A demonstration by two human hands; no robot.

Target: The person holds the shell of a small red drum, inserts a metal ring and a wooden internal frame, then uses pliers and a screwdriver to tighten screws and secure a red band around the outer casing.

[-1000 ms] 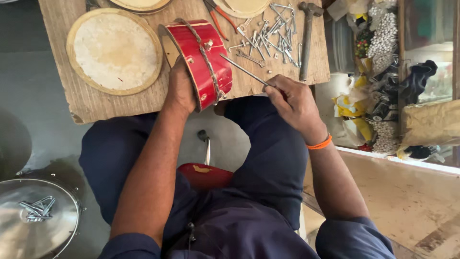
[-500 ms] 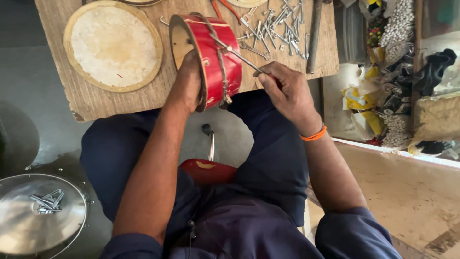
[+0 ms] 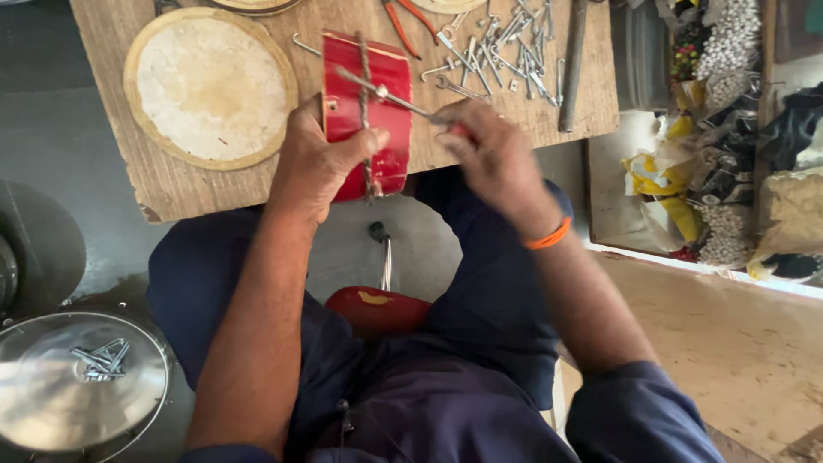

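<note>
Seen from above: left hand [image 3: 321,163] clasped around the lower edge of a small red cylindrical drum shell [image 3: 366,116], thumb stretched across its red side, other fingers curled under and grasping it firmly. Drum shell lying on its side at the near edge of a rough wooden board [image 3: 163,184], partly over the edge, with a thin twisted cord running down its middle. Right hand [image 3: 489,154] just beside the shell on the right, fingers clenched around the red handle of a thin metal screwdriver [image 3: 390,94]; shaft of this tool slanting up and left, lying across the top part of the red shell. To the left on the same board, well apart from the hands, a round pale drum skin with a light wooden hoop [image 3: 210,86], flat. Behind the right hand, a loose heap of small silver metal hooks and bolts [image 3: 501,51], near a long dark metal bar [image 3: 573,64] and orange-handled pliers [image 3: 403,26]. Orange band [image 3: 547,236] around the right wrist. Down at the lower left, on the floor, a round shiny metal lid [image 3: 77,394] with several bolts lying on it.
</note>
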